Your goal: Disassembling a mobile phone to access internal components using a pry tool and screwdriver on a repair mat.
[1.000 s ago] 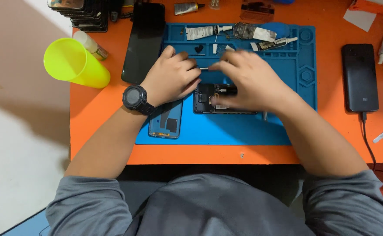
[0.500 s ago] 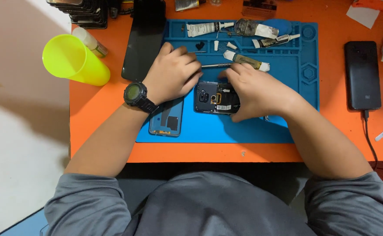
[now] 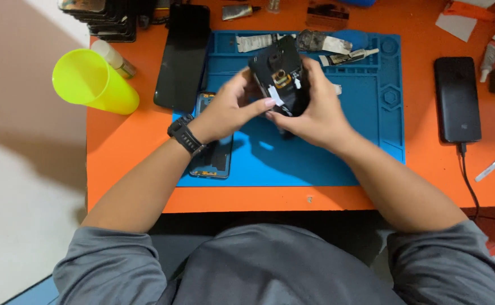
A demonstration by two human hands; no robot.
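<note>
Above the blue repair mat (image 3: 338, 158), both hands hold an opened phone (image 3: 281, 79) lifted clear of the surface, its black insides and a small round part turned up toward the camera. The left hand (image 3: 230, 110), with a dark watch (image 3: 186, 135) on its wrist, is curled around the phone's left edge, the thumb stretched across its lower face. The right hand (image 3: 315, 116) is wrapped around the right side and underside, fingers closed firmly on the body. Beneath the left wrist another phone frame (image 3: 211, 161) lies flat on the mat, and a dark phone screen (image 3: 182, 56) rests across the mat's left border on the orange worktop (image 3: 129, 164). A yellow cup (image 3: 92, 82) lies on its side well to the left, small tubes (image 3: 259, 40) sit along the mat's top row, and a black phone (image 3: 456, 99) with a cable lies apart on the right. This looks like an inspection or prying step on the opened handset; the next move probably calls for a steady grip and careful thumb pressure near the exposed parts.
</note>
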